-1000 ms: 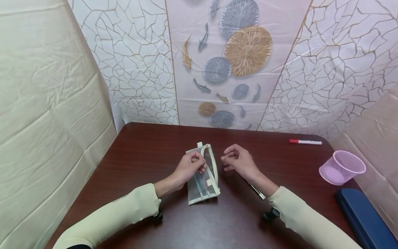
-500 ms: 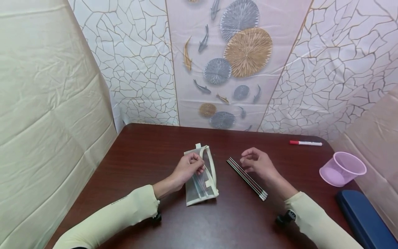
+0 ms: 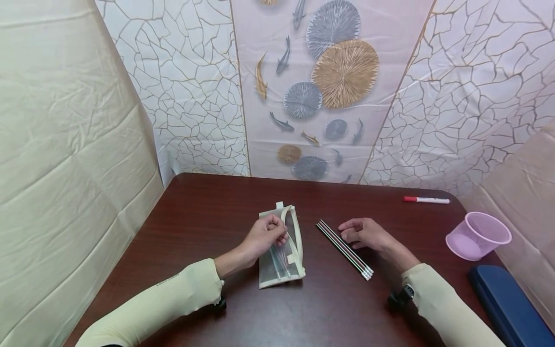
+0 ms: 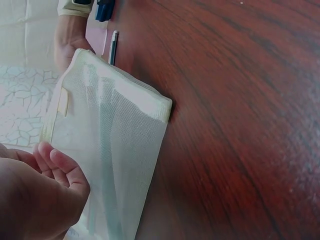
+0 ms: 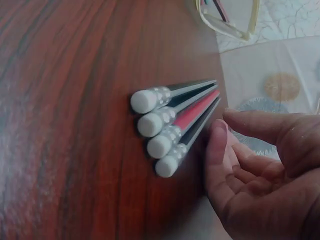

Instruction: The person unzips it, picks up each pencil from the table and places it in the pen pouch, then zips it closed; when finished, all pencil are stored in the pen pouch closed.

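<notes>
A see-through mesh zip pouch (image 3: 270, 272) with cream edging stands near the middle of the table, its mouth facing right. My left hand (image 3: 262, 239) pinches the edge of that mouth and holds it apart. Through the mesh (image 4: 135, 145) in the left wrist view, long thin shapes show inside. Right of the pouch, several pencils (image 3: 345, 250) lie side by side, white erasers toward me. The right wrist view shows dark barrels and one red pencil (image 5: 196, 109). Just right of their far half, my right hand (image 3: 367, 234) hovers with loosely bent fingers, holding nothing.
A red-capped white marker (image 3: 427, 199) lies at the back right. A pink cup (image 3: 470, 238) lies tilted at the right edge, with a dark blue case (image 3: 505, 301) in front of it. Fabric hangs behind the brown table (image 3: 208, 202) and at both sides.
My right hand has moved right, away from the pouch, and dropped lower beside the pencils, which its arm partly covered before. The left hand keeps its hold on the pouch, which has shifted slightly.
</notes>
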`<state>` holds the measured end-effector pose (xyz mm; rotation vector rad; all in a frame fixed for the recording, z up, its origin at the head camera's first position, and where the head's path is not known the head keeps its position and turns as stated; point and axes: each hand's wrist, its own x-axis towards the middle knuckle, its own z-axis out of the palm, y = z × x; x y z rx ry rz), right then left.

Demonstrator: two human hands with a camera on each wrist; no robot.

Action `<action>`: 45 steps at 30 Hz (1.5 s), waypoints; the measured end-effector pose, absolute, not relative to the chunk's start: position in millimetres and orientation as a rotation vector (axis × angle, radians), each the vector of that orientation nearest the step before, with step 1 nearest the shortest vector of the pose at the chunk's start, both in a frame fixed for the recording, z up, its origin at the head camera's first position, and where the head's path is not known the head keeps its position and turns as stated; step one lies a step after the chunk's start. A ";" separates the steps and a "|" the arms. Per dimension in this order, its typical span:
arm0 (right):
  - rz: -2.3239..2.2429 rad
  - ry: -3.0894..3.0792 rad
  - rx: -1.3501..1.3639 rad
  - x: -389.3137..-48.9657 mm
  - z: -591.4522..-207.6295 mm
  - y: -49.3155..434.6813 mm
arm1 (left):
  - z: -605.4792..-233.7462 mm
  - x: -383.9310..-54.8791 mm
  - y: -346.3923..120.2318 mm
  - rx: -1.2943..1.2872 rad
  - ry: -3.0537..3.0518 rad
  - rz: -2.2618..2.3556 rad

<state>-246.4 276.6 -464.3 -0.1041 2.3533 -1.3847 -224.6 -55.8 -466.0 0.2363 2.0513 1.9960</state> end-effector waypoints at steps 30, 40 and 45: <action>-0.755 2.763 -0.300 -257.0 -461.8 258.0 | -460.4 -226.0 -54.9 0.189 2.080 2.018; -0.769 2.736 -0.316 -265.6 -465.3 260.7 | -451.8 -229.1 -54.8 0.139 2.041 2.070; -0.744 2.756 -0.330 -266.9 -465.5 260.3 | -450.0 -228.1 -52.4 0.114 1.951 2.124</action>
